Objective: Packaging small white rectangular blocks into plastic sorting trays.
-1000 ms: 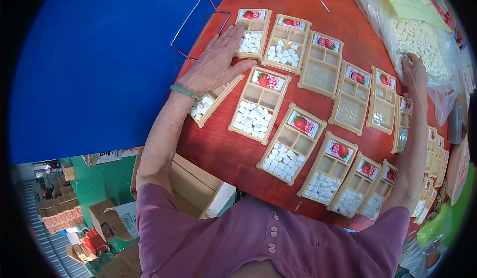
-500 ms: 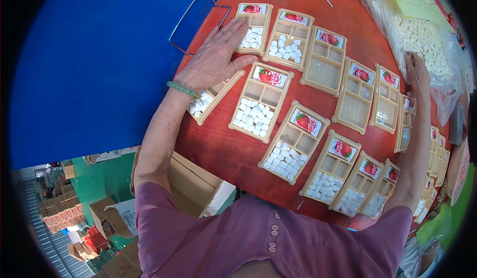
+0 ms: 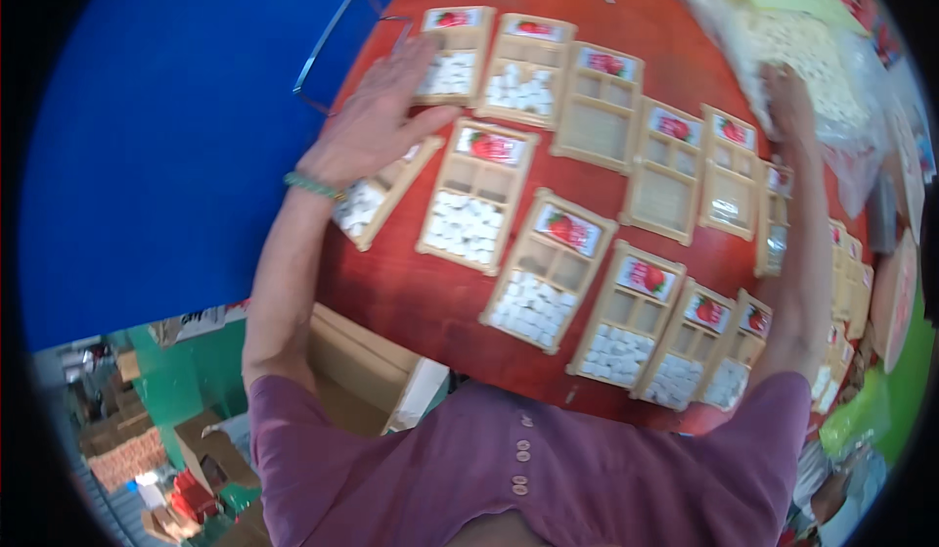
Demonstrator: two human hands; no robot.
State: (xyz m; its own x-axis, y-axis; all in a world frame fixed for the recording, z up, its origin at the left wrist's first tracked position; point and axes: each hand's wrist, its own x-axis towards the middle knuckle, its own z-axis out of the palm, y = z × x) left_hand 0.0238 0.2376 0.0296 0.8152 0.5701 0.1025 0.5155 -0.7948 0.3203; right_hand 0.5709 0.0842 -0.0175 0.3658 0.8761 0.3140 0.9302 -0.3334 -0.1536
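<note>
Trays of pale wood, lots of them, in rough rows across a red worktop [image 3: 430, 302], each w/ compartments and a small red-fruit label at one end.

Left hand [image 3: 377, 121] lies flat, palm down, fingers [image 3: 411, 58] spread wide and gripping nothing. It rests across the angled tray [image 3: 377, 195] at the worktop's left edge, which pokes out from under the palm toward the wrist, part-filled w/ small white blocks. Fingertips reach onto the top-left tray [image 3: 452, 53], touching its near side; that one holds white blocks too. Green bead bracelet [image 3: 313, 187] sits on the wrist. A thin blue wire frame [image 3: 337, 33] lies just left of the fingers, off the worktop edge, over a blue surface.

Right hand [image 3: 787, 97] is stretched well away on the far right, laid on a clear plastic bag [image 3: 782, 38] of white blocks; cannot tell how far its fingers are curled or whether they hold anything, too blurred.

Just right of the left thumb: tray [image 3: 479, 195] w/ its lower part full of blocks. Between the hands, empty trays [image 3: 599, 107]. Nearer the body, more filled trays [image 3: 553, 268]. Purple buttoned shirt [image 3: 528, 469] at bottom.
</note>
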